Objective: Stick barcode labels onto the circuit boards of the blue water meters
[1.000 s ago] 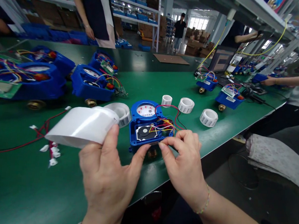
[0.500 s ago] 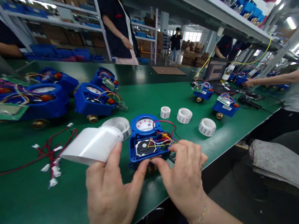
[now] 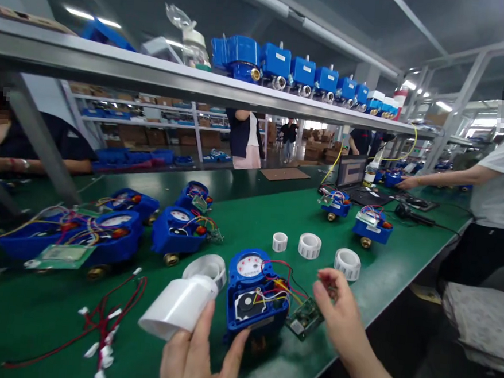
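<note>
A blue water meter [image 3: 255, 304] with an open electronics bay lies on the green bench in front of me. My left hand [image 3: 197, 358] pinches the loose white end of a label strip [image 3: 178, 307] that runs from a roll [image 3: 207, 266] beside the meter; its index finger touches the meter's near edge. My right hand [image 3: 338, 316] hovers just right of the meter, fingers partly curled, beside a small green circuit board [image 3: 305, 319] that hangs from the meter's coloured wires. Whether its fingers hold anything is hidden.
Three white label rolls [image 3: 309, 245] stand behind the meter. More blue meters [image 3: 179, 236] sit at left, and two others [image 3: 372, 226] at right. Red wire leads [image 3: 104, 322] lie at front left. Co-workers stand around; one person's arm [image 3: 434, 180] reaches over the bench at right.
The camera has tilted up, so the upper shelf now shows. My right hand has come off the meter's front edge and moved right, and the green circuit board now shows beside it.
</note>
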Motion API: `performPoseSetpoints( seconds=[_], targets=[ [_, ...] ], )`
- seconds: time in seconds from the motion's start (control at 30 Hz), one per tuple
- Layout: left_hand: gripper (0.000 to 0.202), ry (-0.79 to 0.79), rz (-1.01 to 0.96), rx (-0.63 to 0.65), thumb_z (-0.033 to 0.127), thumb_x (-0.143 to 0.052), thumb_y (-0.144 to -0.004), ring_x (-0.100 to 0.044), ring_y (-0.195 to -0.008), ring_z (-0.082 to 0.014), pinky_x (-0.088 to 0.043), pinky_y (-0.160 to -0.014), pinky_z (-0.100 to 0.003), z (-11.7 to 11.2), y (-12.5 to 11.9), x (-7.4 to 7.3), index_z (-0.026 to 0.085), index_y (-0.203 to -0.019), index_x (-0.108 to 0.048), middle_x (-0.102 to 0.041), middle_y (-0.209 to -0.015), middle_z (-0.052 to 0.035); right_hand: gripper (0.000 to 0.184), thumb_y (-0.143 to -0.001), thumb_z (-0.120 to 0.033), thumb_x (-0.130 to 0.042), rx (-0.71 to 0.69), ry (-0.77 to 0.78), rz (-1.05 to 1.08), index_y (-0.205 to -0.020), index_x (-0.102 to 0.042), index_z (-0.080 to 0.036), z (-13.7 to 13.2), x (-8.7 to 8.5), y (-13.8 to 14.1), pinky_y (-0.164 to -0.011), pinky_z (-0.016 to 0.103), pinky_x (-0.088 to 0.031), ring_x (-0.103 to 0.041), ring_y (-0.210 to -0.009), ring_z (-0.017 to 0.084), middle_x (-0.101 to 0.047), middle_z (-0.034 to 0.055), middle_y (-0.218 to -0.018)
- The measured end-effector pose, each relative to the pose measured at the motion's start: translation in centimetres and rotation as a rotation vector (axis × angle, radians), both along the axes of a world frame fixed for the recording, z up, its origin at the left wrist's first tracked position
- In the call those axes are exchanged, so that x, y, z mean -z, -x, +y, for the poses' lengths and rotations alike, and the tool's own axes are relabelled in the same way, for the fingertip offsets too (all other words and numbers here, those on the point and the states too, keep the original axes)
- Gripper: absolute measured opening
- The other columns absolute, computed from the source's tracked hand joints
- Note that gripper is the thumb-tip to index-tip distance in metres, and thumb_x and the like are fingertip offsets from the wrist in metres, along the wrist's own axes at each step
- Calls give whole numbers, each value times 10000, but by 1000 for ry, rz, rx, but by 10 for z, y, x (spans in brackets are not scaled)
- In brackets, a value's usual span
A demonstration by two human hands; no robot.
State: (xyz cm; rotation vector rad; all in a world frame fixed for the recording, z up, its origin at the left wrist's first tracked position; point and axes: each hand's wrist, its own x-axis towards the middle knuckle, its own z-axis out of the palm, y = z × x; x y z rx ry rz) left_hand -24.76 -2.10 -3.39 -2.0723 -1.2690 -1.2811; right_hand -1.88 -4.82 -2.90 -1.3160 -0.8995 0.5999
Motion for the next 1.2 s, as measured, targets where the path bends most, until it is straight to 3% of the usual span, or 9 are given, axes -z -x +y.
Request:
performPoseSetpoints(
  seconds=[0.13, 0.27, 0.43, 0.57, 0.77, 1.0, 1.2],
  targets=[
    [736, 113, -71, 2, 388, -661, -864, -604, -982, -315, -512, -933, -488, -8, 0, -1, 205, -1498, -335, -586, -1093, -138, 375, -906, -547, -561, -206, 110, 188, -1075, -571, -213, 23, 0, -28, -890, 363, -474, -614, -976, 204, -636, 59, -1028],
    [643, 204, -148, -44, 428, -654, -861, -623, -1001, -313, -510, -971, -493, -17, 5, 0, 187, -1420, -447, -584, -1109, -138, 317, -957, -428, -556, -477, 252, 369, -1136, -565, -168, 40, 4, -39, -794, 353, -541, -664, -856, 171, -664, 44, -980],
    [605, 172, -150, -117, 415, -653, -863, -632, -969, -320, -536, -922, -490, -23, 7, -1, 155, -1385, -491, -599, -1060, -142, 308, -961, -394, -572, -817, 395, 529, -1155, -602, -156, 64, 2, -36, -712, 343, -577, -667, -804, 160, -670, 49, -1017],
    [602, 163, -137, -76, 378, -660, -867, -634, -976, -306, -528, -941, -479, -19, 3, 3, 150, -1395, -481, -603, -1080, -143, 279, -955, -357, -589, -953, 417, 603, -1138, -619, -148, 77, -3, -23, -750, 358, -581, -682, -848, 170, -684, 60, -1057],
    [554, 235, -162, -25, 349, -653, -882, -647, -997, -281, -539, -941, -459, -15, -1, 8, 182, -1385, -491, -609, -1095, -125, 339, -837, -267, -719, -957, 380, 681, -1144, -599, -190, 76, -4, -14, -814, 314, -570, -719, -840, 162, -740, 15, -983],
    [521, 256, -195, -13, 357, -672, -870, -667, -969, -269, -553, -925, -443, -15, -3, 5, 164, -1337, -544, -621, -1084, -114, 319, -815, -227, -687, -841, 336, 731, -1121, -606, -191, 70, -2, -4, -817, 294, -566, -730, -840, 158, -757, 6, -956],
    [489, 263, -354, 35, 326, -680, -873, -699, -954, -234, -589, -895, -391, -15, -5, -8, 214, -1332, -555, -598, -1130, -85, 158, -867, -325, -589, -799, 352, 787, -927, -670, -204, 51, -23, 7, -825, 318, -575, -726, -800, 173, -757, -10, -814]
  ],
)
